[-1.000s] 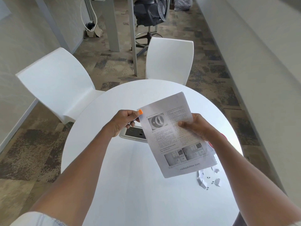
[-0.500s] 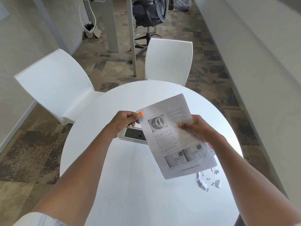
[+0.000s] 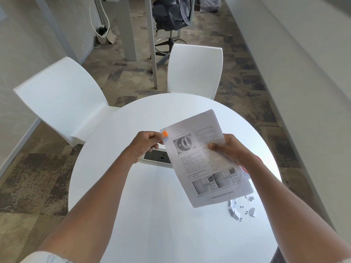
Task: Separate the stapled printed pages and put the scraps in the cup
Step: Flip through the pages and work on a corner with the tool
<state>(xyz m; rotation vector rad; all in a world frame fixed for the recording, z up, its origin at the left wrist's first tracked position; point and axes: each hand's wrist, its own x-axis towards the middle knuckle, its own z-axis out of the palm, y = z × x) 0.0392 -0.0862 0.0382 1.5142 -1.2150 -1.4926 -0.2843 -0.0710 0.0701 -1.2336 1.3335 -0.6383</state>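
Printed pages: held above the round table at frame centre, right edge pinched shut in the right hand. Light, limp, easily torn; best gripped near the stapled upper-left corner. An orange-tipped tool is clasped there by the left hand. Scraps: loose at lower right. Cup: not clearly seen.

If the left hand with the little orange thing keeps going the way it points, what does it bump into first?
Probably the printed pages. The left hand points its orange tool rightward at their top left corner, which looks nearly touching, though depth is hard to judge. The right hand holds the far edge.
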